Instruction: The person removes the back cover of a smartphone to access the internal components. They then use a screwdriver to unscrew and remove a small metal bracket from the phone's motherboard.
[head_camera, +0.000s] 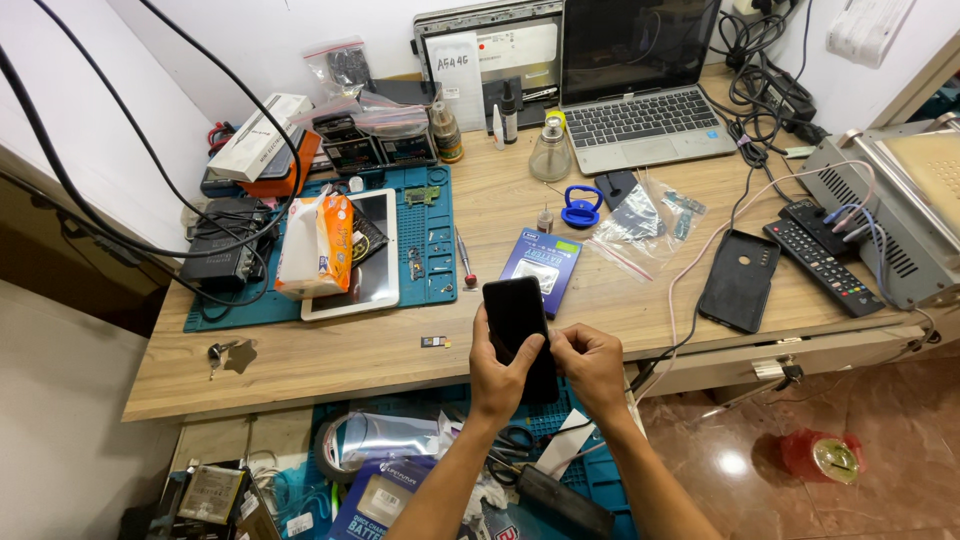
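I hold a black smartphone (516, 315) upright over the front edge of the wooden desk (330, 350). My left hand (498, 375) wraps its lower left side, thumb on the dark screen. On the lower right edge, my right hand (590, 365) pinches it with the fingertips. Just beyond the phone lies a blue battery package (543, 268). A tiny card tray (435, 342) rests on the desk to the left of my hands.
A teal repair mat (435, 225) carries a white tablet (375, 275), a tissue pack (316, 245) and a red-tipped screwdriver (465, 260). A laptop (640, 120), a glass bottle (550, 150), a black phone case (740, 280), two remotes (825, 262) and cables sit right. A cluttered lower shelf (400, 470) is below.
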